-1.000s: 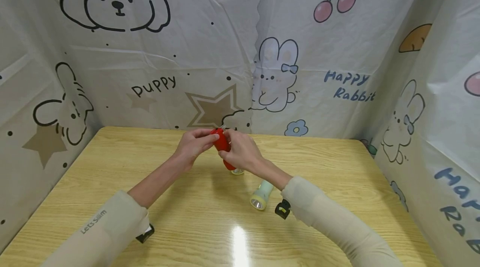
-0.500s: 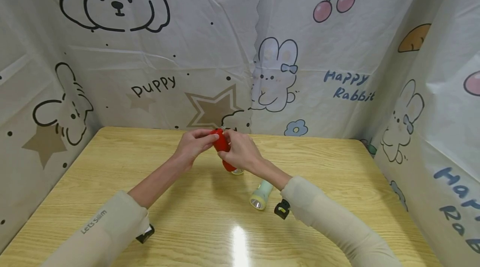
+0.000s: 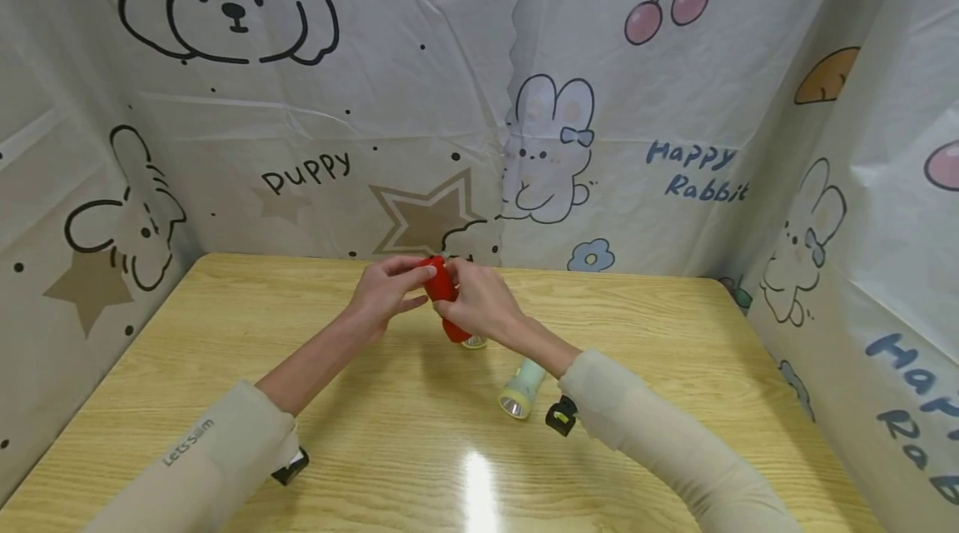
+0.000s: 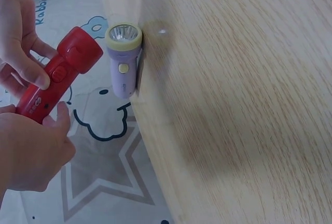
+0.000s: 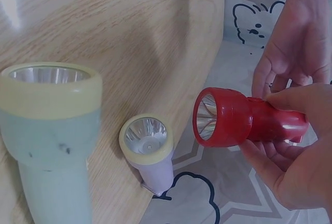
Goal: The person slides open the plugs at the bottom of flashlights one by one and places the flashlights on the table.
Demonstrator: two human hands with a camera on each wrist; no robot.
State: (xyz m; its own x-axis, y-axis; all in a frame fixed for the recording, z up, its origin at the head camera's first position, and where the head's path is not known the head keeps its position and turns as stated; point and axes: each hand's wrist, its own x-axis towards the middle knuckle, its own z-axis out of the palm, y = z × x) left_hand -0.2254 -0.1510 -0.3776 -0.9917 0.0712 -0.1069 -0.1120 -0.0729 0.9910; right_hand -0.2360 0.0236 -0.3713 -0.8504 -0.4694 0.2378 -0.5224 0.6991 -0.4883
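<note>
A red flashlight is held up over the far part of the table, its lens end tilted down. My right hand grips its body, with the thumb beside the switch in the left wrist view. My left hand pinches the tail end between thumb and fingers; one lower finger stands away from it. In the right wrist view the red flashlight shows its reflector unlit. Below the hands a purple flashlight with a yellow rim lies on the table, mostly hidden in the head view.
A pale green flashlight with a yellow rim lies nearer, under the right forearm. The wooden table ends at a printed cloth hanging behind and at both sides. Black wrist cameras sit below both sleeves.
A lower finger of my left hand has moved away from the red flashlight. The flashlight's lens end has swung slightly to the left. My right hand has hardly moved.
</note>
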